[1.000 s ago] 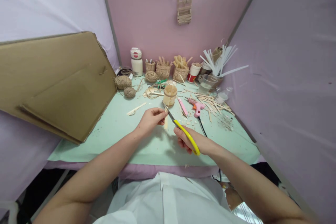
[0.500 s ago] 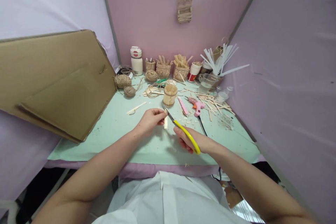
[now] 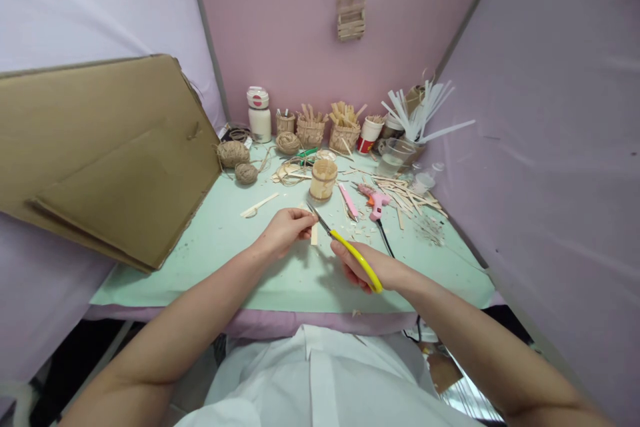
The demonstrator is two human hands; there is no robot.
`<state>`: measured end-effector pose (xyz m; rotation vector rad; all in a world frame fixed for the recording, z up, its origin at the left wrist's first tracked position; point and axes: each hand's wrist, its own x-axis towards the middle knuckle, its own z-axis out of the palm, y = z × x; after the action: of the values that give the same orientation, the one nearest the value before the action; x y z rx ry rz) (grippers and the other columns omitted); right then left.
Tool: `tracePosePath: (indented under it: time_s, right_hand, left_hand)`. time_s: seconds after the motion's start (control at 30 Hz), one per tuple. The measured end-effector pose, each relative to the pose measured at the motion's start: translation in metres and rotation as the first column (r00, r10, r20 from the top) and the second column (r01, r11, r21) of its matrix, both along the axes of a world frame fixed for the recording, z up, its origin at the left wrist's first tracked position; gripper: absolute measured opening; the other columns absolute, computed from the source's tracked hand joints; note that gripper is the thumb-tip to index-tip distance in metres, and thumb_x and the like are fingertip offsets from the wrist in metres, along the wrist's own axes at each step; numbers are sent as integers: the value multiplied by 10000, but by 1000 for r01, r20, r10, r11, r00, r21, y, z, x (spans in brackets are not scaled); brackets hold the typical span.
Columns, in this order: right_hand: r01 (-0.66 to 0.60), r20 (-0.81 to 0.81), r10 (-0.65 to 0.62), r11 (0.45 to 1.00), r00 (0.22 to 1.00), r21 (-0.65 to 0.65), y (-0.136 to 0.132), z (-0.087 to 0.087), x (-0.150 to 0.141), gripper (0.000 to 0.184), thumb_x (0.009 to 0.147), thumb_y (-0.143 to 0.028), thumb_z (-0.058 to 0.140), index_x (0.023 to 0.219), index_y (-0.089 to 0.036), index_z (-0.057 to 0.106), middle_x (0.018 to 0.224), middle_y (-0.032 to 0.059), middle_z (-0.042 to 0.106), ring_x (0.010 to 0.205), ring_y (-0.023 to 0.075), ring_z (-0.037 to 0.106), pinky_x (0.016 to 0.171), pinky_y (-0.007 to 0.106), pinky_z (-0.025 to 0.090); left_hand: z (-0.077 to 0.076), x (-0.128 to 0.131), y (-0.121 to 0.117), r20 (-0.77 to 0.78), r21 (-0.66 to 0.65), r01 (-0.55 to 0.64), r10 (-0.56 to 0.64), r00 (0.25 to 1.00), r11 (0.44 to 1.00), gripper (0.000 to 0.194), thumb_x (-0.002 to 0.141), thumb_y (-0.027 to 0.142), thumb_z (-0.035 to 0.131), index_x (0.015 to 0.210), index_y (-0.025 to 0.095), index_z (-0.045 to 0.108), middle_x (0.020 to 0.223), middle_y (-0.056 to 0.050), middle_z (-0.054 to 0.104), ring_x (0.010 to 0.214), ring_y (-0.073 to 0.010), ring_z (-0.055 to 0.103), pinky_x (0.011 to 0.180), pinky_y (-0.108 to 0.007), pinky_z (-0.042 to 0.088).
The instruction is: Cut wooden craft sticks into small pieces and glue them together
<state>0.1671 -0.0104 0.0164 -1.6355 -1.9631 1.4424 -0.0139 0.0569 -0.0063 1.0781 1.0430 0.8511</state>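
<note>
A short pale wooden strip (image 3: 314,235) is pinched between the thumb and fingers of my left hand (image 3: 290,230), pointing down toward the table. My right hand (image 3: 361,268) is wrapped round the yellow handles of a pair of scissors (image 3: 356,255). The scissor blades lie at the strip's upper part, right beside my left fingertips; whether they are closed on the wood I cannot tell. Just beyond the blade tips stands a small round wooden cup (image 3: 323,180), upright, with a band near its rim and another at its base.
To the right lie a pink utility knife (image 3: 349,201), a pink glue gun (image 3: 376,202) with a black cord, and scattered wooden sticks (image 3: 407,193). Twine balls (image 3: 234,154) sit at the left, near leaning cardboard (image 3: 110,160). Stick-filled containers (image 3: 344,136) and a white bottle (image 3: 259,121) line the back.
Both hands keep nearly the same pose with the strip and scissors. The whole view has shifted very slightly.
</note>
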Motion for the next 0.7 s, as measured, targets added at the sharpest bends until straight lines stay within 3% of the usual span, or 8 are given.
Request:
tracePosePath:
  time_s: [0.33, 0.53, 0.57, 0.63, 0.7]
  right_hand:
    - [20, -52, -22, 999, 998, -39, 10, -6, -1, 619, 754, -727, 396, 439, -194, 408, 347, -26, 407, 276, 102, 386, 284, 221, 298]
    - [162, -207, -146, 985, 967, 60, 34, -4, 17, 636, 787, -742, 291, 500, -187, 409, 379, -32, 395, 302, 83, 390, 310, 196, 298]
    - [257, -289, -223, 963, 931, 84, 41, -5, 20, 633, 780, -758, 260, 518, -197, 392, 369, -44, 368, 288, 74, 346, 308, 199, 299]
    - [478, -505, -353, 868, 787, 138, 56, -5, 21, 598, 763, -777, 253, 597, -215, 376, 415, -52, 392, 289, 68, 298, 294, 205, 282]
    - [633, -700, -365, 758, 614, 160, 70, -4, 19, 556, 776, -759, 276, 638, -226, 356, 434, -62, 387, 300, 68, 293, 300, 201, 277]
  left_hand:
    - [-3, -4, 6, 0, -39, -25, 25, 1000, 999, 272, 580, 353, 728, 637, 118, 603, 559, 17, 523, 479, -52, 433, 484, -187, 375]
    - [6, -12, 13, 41, 5, -130, 130, 991, 991, 249, 646, 344, 682, 728, 152, 546, 682, -16, 592, 590, -92, 540, 535, -204, 426]
    - [7, -12, 13, 66, 0, -141, 140, 988, 990, 243, 664, 341, 667, 749, 160, 528, 716, -28, 608, 619, -103, 561, 559, -217, 443]
    - [7, -10, 12, 106, 1, -132, 131, 986, 991, 233, 696, 340, 635, 780, 175, 493, 724, -27, 609, 602, -100, 560, 552, -221, 440]
    - [7, -8, 12, 103, 38, -104, 99, 990, 994, 227, 719, 355, 606, 782, 186, 467, 643, 13, 554, 489, -66, 474, 468, -187, 361]
